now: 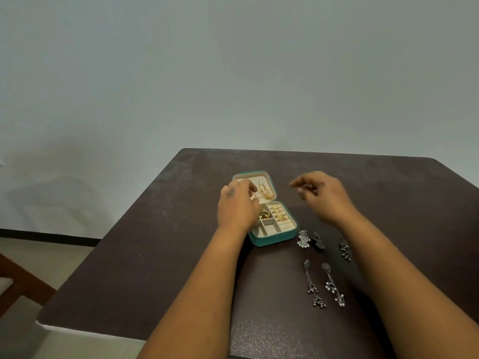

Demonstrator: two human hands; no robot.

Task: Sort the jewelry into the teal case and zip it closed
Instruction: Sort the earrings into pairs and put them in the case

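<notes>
The left hand pinches a gold chain to settle it in the open teal case — the right hand hovers empty, fingers loose, above the desk.

a plain room, likely in a home: a dark brown tabletop stands against a bare pale wall, with a tiled floor, dark skirting and a wooden chair at near left.
</notes>
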